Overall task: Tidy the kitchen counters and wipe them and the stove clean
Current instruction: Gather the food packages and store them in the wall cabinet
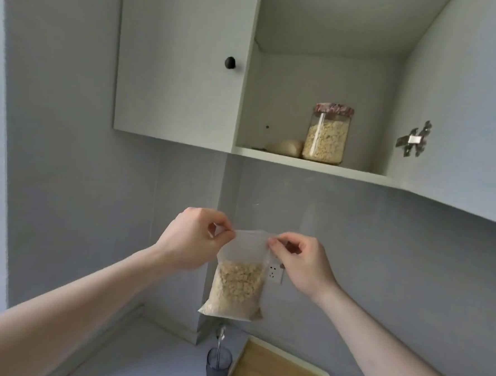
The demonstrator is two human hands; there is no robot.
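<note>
- While held up below the open cabinet, bag of oats hanging above the counter.
- Left hand and right hand each pinching a top corner, likely pressing the seal closed.
- Probably bound for the shelf beside the jar.

Clear bag of oats — upright, half full, hanging above counter.

My two bare forearms, no sleeves at either wrist, my bare left hand, my bare right hand, short plain fingernails, slender fingers, smooth unmarked wrists
</note>
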